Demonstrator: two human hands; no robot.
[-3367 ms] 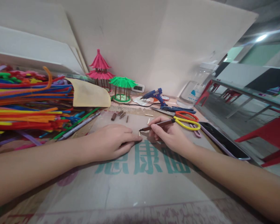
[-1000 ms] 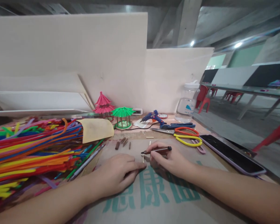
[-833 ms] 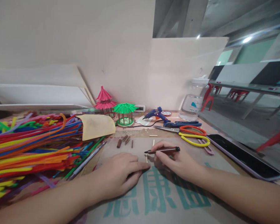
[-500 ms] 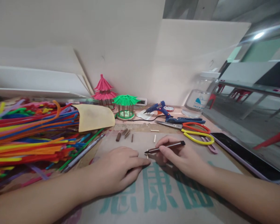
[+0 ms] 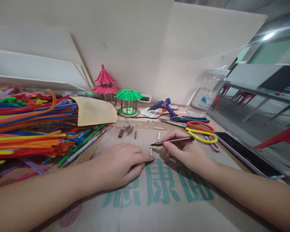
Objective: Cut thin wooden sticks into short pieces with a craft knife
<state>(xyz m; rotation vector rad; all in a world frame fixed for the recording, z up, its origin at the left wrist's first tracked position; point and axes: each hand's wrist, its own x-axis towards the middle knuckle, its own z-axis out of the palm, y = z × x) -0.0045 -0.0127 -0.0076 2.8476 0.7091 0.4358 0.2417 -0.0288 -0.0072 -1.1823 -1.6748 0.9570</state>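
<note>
My right hand (image 5: 187, 155) pinches a dark brown marker (image 5: 180, 141), its tip at the upper end of a short pale wooden stick (image 5: 151, 150). That stick lies on a grey plastic sheet (image 5: 120, 216) with green printed characters. With the index finger stretched out and the other fingers curled under, my left hand (image 5: 125, 161) presses the stick's lower end against the sheet. Beyond the hands lie two more pale sticks (image 5: 159, 136), several brown-coloured sticks (image 5: 129, 129) and a brown marker cap (image 5: 120, 133).
Bundles of colourful pipe cleaners (image 5: 33, 109) fill the left side. Behind stand a pink pagoda model (image 5: 105, 80) and a green-roofed pavilion (image 5: 128, 96). A blue glue gun (image 5: 165, 104), pliers (image 5: 190, 119), scissors (image 5: 203, 132), a phone (image 5: 248, 158) and a water bottle (image 5: 205, 93) are to the right.
The marker tip has moved slightly along the stick's upper end and the marker lies flatter. The head view has tilted a little, shifting everything upward. My left hand stays on the stick.
</note>
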